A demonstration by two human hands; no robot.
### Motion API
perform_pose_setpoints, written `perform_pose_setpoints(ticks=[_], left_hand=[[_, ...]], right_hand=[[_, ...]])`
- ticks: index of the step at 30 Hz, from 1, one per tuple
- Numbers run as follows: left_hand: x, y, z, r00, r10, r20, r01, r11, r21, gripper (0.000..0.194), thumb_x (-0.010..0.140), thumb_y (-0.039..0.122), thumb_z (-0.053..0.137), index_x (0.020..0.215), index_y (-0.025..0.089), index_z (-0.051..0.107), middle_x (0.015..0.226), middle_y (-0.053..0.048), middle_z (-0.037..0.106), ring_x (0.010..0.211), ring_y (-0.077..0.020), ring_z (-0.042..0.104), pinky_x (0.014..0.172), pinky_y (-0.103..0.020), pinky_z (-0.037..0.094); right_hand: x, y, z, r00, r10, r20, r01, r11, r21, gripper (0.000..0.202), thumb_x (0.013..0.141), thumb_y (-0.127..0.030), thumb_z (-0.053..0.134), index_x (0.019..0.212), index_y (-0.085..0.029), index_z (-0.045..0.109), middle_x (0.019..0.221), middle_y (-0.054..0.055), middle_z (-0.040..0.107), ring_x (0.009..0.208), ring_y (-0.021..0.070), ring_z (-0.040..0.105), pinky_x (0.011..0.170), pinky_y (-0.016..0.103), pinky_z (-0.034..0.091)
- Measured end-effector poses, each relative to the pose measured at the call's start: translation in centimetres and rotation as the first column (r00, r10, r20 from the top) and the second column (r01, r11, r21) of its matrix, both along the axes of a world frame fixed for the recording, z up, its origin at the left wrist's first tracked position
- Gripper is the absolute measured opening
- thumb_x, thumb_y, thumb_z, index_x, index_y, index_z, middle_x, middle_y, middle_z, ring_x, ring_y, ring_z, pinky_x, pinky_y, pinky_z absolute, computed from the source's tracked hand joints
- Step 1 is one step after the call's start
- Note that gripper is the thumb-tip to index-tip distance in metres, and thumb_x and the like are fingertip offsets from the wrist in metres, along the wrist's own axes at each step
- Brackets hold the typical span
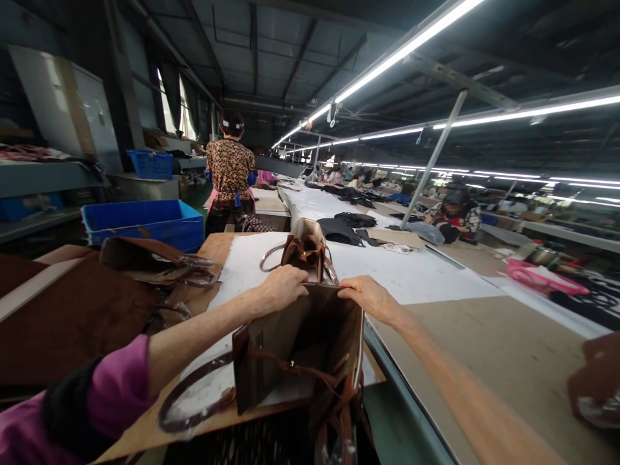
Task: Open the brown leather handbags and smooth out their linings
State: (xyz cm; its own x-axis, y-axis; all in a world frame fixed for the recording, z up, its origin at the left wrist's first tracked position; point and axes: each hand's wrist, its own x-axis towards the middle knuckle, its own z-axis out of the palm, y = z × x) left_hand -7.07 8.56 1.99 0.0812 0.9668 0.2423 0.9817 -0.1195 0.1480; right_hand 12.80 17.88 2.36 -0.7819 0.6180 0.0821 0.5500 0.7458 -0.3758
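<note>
A brown handbag (300,323) stands open in front of me at the near edge of the table, its dark lining showing. My left hand (285,287) grips the far rim near its left corner, fingers closed over the edge. At the right corner of that same rim my right hand (371,296) pinches the edge between thumb and fingers. A handle (194,394) in clear wrap loops out to the left, and a thin tie cord (292,365) crosses the opening. Just beyond stands a second brown handbag (306,248), upright, with its handles out to the sides.
More brown bags (150,258) and flat brown pieces (72,316) lie to the left, by a blue bin (145,223). A co-worker (231,168) stands ahead with their back to me. Black pieces (339,229) lie along the white tabletop (402,274). A slanted metal post (433,161) rises at right.
</note>
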Motion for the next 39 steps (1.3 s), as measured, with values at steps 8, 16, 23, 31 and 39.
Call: perform_pose_setpoints(ticks=[8, 16, 23, 31, 39], left_hand=[[0.6, 2.2, 0.0, 0.994, -0.105, 0.027, 0.106, 0.994, -0.012, 0.016, 0.072, 0.031, 0.054, 0.077, 0.022, 0.066, 0.067, 0.0, 0.061, 0.067, -0.0155, 0.055, 0.055, -0.022, 0.034], [0.7, 1.9, -0.2, 0.995, -0.046, 0.09, 0.045, 0.999, 0.009, 0.017, 0.071, 0.027, 0.052, 0.068, 0.018, 0.066, 0.06, -0.001, 0.06, 0.057, -0.0136, 0.05, 0.049, -0.023, 0.026], [0.6, 1.7, -0.1, 0.98, -0.133, 0.149, 0.133, 0.991, 0.011, 0.019, 0.073, 0.025, 0.051, 0.065, 0.017, 0.066, 0.053, 0.001, 0.054, 0.051, -0.0103, 0.045, 0.049, -0.022, 0.026], [0.9, 1.8, -0.3, 0.982, -0.083, 0.169, 0.082, 0.997, 0.012, 0.021, 0.072, 0.027, 0.05, 0.066, 0.017, 0.067, 0.054, 0.001, 0.056, 0.051, -0.0105, 0.045, 0.048, -0.021, 0.025], [1.6, 1.1, 0.4, 0.987, -0.103, 0.124, 0.109, 0.993, -0.043, 0.022, 0.075, 0.023, 0.047, 0.073, 0.017, 0.068, 0.061, -0.002, 0.06, 0.056, -0.0122, 0.049, 0.052, -0.021, 0.03]], right_hand=[[-0.2, 0.6, -0.5, 1.0, -0.026, 0.018, 0.025, 0.999, 0.035, 0.027, 0.079, -0.035, 0.041, 0.07, -0.019, 0.061, 0.059, -0.002, 0.052, 0.059, 0.0114, 0.046, 0.054, 0.021, 0.029], [-2.5, -0.8, 1.1, 0.993, -0.031, 0.117, 0.005, 0.975, 0.22, 0.021, 0.077, -0.029, 0.046, 0.085, -0.025, 0.065, 0.078, 0.002, 0.063, 0.077, 0.0159, 0.054, 0.065, 0.023, 0.032], [-2.2, 0.1, -0.2, 0.999, 0.033, -0.009, -0.031, 0.99, 0.14, 0.022, 0.079, -0.03, 0.045, 0.08, -0.022, 0.066, 0.065, -0.001, 0.058, 0.066, 0.0118, 0.052, 0.061, 0.021, 0.033], [-3.1, -1.1, 0.5, 0.986, -0.036, 0.16, -0.02, 0.942, 0.336, 0.023, 0.08, -0.033, 0.043, 0.082, -0.024, 0.064, 0.074, 0.002, 0.062, 0.071, 0.0159, 0.056, 0.06, 0.023, 0.033], [-3.2, -1.4, 0.0, 0.991, 0.039, 0.13, -0.078, 0.948, 0.309, 0.022, 0.082, -0.026, 0.041, 0.087, -0.024, 0.063, 0.076, 0.001, 0.064, 0.077, 0.014, 0.057, 0.064, 0.021, 0.034]])
